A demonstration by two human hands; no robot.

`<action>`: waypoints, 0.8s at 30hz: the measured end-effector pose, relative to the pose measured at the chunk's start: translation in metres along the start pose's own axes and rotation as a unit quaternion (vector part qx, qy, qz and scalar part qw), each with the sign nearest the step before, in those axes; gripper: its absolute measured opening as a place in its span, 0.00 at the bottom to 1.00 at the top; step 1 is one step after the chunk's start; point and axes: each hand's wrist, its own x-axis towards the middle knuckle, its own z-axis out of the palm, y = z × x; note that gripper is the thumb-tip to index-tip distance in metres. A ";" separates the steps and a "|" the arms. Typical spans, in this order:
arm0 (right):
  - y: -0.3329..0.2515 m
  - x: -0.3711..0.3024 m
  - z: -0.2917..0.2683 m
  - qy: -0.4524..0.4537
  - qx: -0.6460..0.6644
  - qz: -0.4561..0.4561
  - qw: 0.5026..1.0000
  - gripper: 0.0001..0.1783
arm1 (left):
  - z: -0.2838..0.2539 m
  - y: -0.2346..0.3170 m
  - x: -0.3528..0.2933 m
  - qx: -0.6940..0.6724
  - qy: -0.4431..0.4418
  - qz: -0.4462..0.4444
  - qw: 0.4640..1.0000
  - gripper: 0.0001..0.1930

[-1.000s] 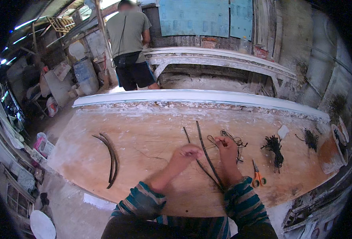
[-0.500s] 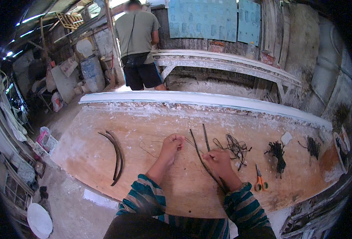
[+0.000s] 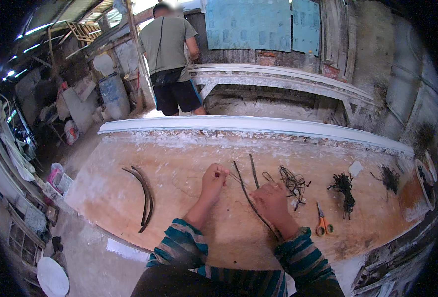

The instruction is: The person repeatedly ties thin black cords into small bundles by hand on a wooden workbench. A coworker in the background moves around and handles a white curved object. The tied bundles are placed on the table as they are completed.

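My left hand (image 3: pixel 214 181) is closed in a pinch on a thin cord (image 3: pixel 234 176), which runs toward my right hand. Fingers curled, my right hand (image 3: pixel 272 203) rests over a long dark strip (image 3: pixel 243 184); what is inside its grip is hidden. A shorter dark strip (image 3: pixel 253 168) reaches up past its fingertips. Just beyond the right hand lies a loose tangle of black cord (image 3: pixel 294 182). Scissors with orange handles (image 3: pixel 323 225) lie right of that hand. Two curved dark strips (image 3: pixel 143 198) lie to the left, apart from both hands.
On the wooden table (image 3: pixel 110 183), a tied black cord bundle (image 3: pixel 345 194) and a smaller one (image 3: pixel 390 179) lie at right, by a brown bucket (image 3: pixel 414 195). A long white moulding (image 3: pixel 253 126) borders the far edge. Another person (image 3: pixel 172 54) stands beyond, at a white bench (image 3: pixel 278 79).
My right hand has turned slightly and shifted a little left over the strip. My left hand keeps its pinch, nearly in place. The person beyond has moved slightly.
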 end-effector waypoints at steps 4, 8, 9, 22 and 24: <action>0.038 -0.005 -0.006 0.064 -0.099 0.080 0.990 0.02 | 0.006 0.007 -0.008 0.044 -0.033 0.024 0.998 0.06; 0.061 -0.009 -0.016 0.085 -0.159 0.163 0.970 0.02 | 0.015 0.007 -0.012 0.087 -0.050 0.083 0.991 0.06; 0.063 -0.011 -0.017 0.084 -0.171 0.187 0.964 0.02 | 0.015 0.010 -0.013 0.100 -0.054 0.086 0.990 0.06; 0.025 -0.011 -0.018 -0.174 -0.049 0.199 0.963 0.12 | 0.010 0.015 -0.013 0.200 -0.057 0.153 0.966 0.06; 0.019 -0.014 -0.016 -0.196 -0.056 0.182 0.962 0.12 | 0.010 0.020 -0.015 0.195 -0.066 0.135 0.969 0.07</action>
